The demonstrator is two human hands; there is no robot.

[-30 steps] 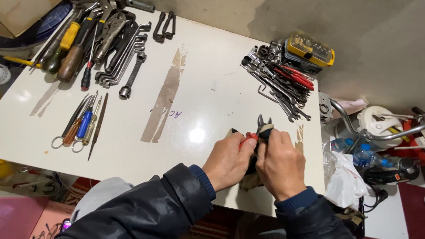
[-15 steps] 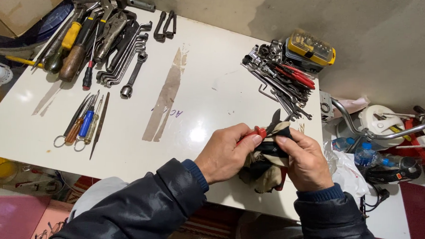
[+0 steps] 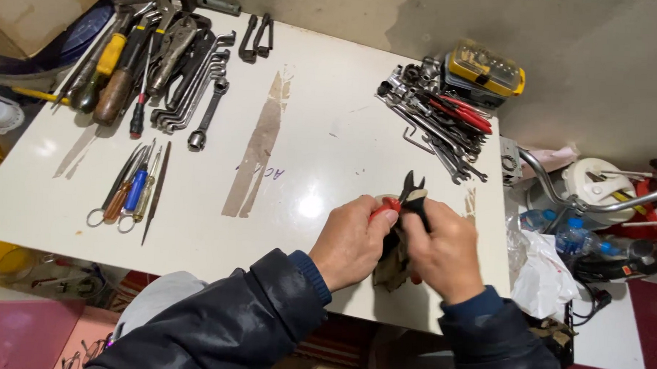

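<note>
Both hands meet over the near right part of the white table [image 3: 330, 134]: the left hand [image 3: 352, 242] pinches the red handle of a pair of pliers [image 3: 408, 196], and the right hand [image 3: 446, 250] wraps around a dirty rag [image 3: 393, 263] against the tool. The pliers' dark head pokes out at twelve o'clock above the knuckles, pointed away from the person. Loose wrenches [image 3: 436, 126] lie well apart at one o'clock.

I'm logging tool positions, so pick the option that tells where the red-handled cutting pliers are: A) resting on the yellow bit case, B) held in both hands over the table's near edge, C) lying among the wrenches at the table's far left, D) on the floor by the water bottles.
B: the red-handled cutting pliers sit between the left hand and right hand, above the white table.
</note>
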